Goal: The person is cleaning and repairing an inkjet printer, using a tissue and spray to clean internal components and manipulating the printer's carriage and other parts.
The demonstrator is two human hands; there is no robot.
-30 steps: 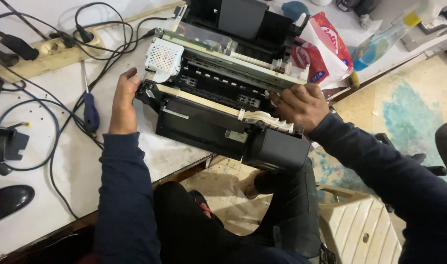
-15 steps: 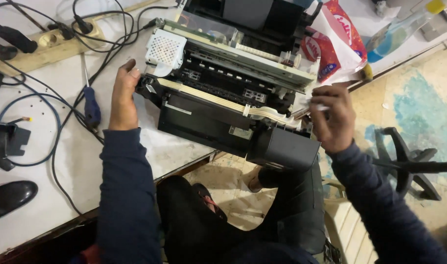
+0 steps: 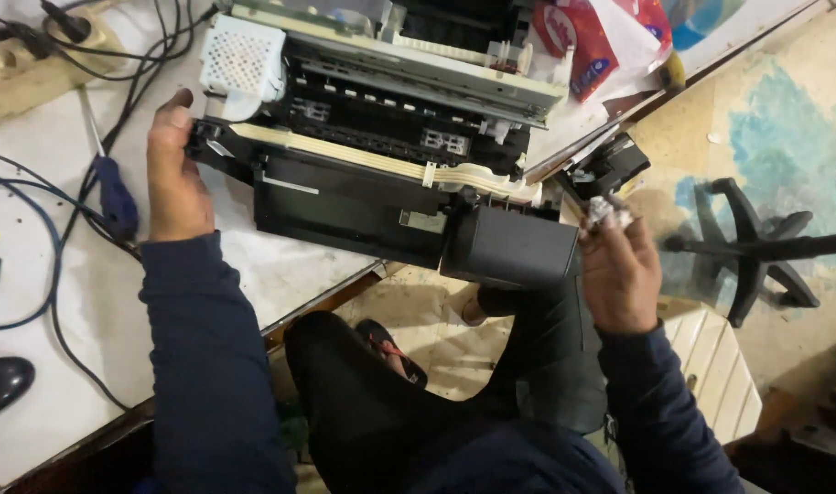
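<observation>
An opened black printer (image 3: 381, 183) with its cover off lies across the edge of a white worktable (image 3: 52, 366), its right end hanging past the table. My left hand (image 3: 172, 174) grips the printer's left end. My right hand (image 3: 616, 265) is off the printer's right end, below and beside it, with its fingers closed on a small crumpled white wad (image 3: 608, 212). A small black part (image 3: 613, 165) sits just above that hand; whether the hand holds it is unclear.
A blue-handled screwdriver (image 3: 116, 197) lies left of my left hand among black cables (image 3: 33, 274). A beige power strip (image 3: 33, 69) is at the far left. A red and white packet (image 3: 601, 46) lies behind the printer. A black chair base (image 3: 756, 247) stands on the floor at right.
My right hand has left the top of the printer's right end and moved out to the right and down, now holding the white wad. My left hand stays on the left end.
</observation>
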